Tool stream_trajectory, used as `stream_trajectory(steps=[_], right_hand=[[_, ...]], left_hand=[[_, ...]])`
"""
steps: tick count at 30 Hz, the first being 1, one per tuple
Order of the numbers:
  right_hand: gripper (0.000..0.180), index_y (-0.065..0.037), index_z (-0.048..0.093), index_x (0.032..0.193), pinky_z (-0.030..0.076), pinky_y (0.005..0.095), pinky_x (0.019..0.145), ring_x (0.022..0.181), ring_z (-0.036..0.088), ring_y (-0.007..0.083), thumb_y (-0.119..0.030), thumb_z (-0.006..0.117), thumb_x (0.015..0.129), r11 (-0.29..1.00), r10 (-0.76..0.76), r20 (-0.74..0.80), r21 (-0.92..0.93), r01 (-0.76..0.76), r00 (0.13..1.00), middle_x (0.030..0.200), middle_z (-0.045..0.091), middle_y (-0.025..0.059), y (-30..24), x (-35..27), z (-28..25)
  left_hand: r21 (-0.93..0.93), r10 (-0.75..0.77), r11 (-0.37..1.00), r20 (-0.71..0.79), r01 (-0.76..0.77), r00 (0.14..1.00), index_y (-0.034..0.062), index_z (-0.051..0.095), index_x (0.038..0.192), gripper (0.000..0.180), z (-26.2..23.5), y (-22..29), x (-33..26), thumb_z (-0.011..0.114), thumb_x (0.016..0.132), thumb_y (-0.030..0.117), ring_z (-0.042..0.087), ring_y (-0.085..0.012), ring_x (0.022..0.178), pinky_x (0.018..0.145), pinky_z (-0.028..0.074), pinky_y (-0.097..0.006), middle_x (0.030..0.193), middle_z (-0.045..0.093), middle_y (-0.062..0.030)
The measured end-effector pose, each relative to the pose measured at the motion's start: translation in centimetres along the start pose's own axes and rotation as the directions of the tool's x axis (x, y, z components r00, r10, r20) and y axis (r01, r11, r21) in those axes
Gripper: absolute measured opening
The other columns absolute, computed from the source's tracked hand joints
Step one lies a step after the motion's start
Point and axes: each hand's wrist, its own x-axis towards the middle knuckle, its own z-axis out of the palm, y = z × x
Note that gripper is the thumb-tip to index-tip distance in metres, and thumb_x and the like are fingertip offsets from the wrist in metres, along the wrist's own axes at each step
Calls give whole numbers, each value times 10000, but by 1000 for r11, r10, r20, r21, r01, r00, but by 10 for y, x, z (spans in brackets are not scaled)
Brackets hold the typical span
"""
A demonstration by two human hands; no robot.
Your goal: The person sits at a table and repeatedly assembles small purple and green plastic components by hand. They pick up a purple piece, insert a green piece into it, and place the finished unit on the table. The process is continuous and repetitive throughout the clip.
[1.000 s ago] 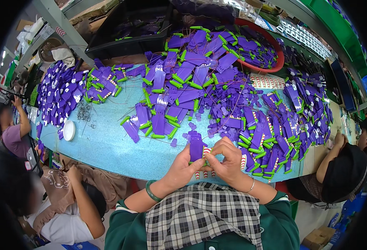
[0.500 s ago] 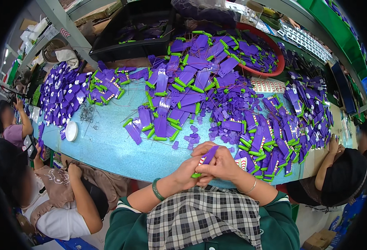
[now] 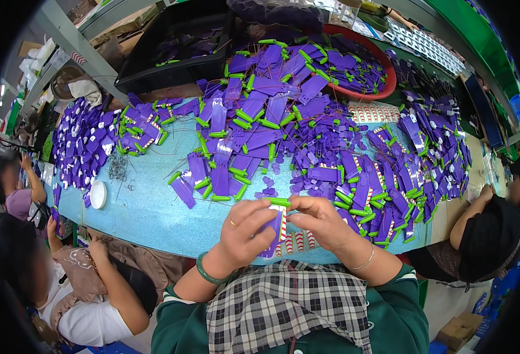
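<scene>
My left hand (image 3: 249, 229) and my right hand (image 3: 319, 222) meet over the near edge of the light blue table (image 3: 148, 209). Together they hold one flat purple plastic piece (image 3: 275, 225) with a red-and-white striped strip and a green tube at its top. Fingers of both hands pinch the green tube end. A heap of the same purple pieces with green tubes (image 3: 260, 124) lies just beyond my hands. More of them spread to the right (image 3: 389, 183).
A red round basin (image 3: 384, 71) and a black crate (image 3: 171, 47) with more pieces stand at the back. A white lid (image 3: 98, 194) lies at the left. Other people sit at the left (image 3: 89, 283) and right (image 3: 490, 236).
The purple piece has turned upright between my hands, with its green tube now on top, and both hands have risen slightly toward me.
</scene>
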Motion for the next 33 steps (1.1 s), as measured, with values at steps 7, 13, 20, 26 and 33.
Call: stream_trajectory(steps=[7, 13, 20, 26, 33], right_hand=[[183, -72, 586, 722, 422, 201, 604, 676, 521, 21, -126, 646, 886, 995, 99, -40, 11, -98, 994, 720, 586, -48, -3, 2, 4], [229, -70, 630, 708, 414, 208, 576, 646, 516, 26, -183, 630, 907, 971, 224, 12, 86, -224, 975, 716, 616, -32, 7, 1, 9], [306, -39, 662, 751, 436, 233, 615, 645, 545, 60, -251, 570, 951, 926, 376, 191, -37, -376, 907, 695, 631, 5, 4, -30, -2], [130, 0, 629, 875, 462, 335, 753, 755, 604, 200, -129, 647, 867, 753, -358, -31, -601, 269, 933, 799, 637, 82, -1, -32, -11], [148, -7, 538, 1014, 556, 301, 702, 916, 593, 152, -23, 580, 873, 852, -321, -330, -511, 117, 888, 1032, 583, 86, 31, -27, -50]], left_hand=[[44, 232, 972, 10, -232, 973, 64, 566, 792, 171, 9, 3, -4, 662, 662, 8, 635, -269, 901, 707, 584, -318, 933, 591, -94], [52, 333, 942, -19, -332, 943, 32, 606, 769, 134, 8, 6, -6, 664, 651, 7, 647, -250, 864, 671, 586, -293, 897, 595, -92], [-9, 210, 978, 26, -210, 977, 10, 615, 855, 213, 9, 9, -9, 692, 663, -41, 652, -289, 848, 639, 590, -323, 944, 600, -125], [-248, -229, 947, -81, 203, 970, 5, 618, 820, 184, 32, 6, -6, 685, 687, -104, 647, -248, 773, 652, 543, -325, 833, 633, -103], [-260, -411, 812, 382, 523, 828, -17, 611, 881, 106, 63, -39, 33, 670, 805, 27, 625, -253, 708, 611, 490, -337, 800, 608, -125]])
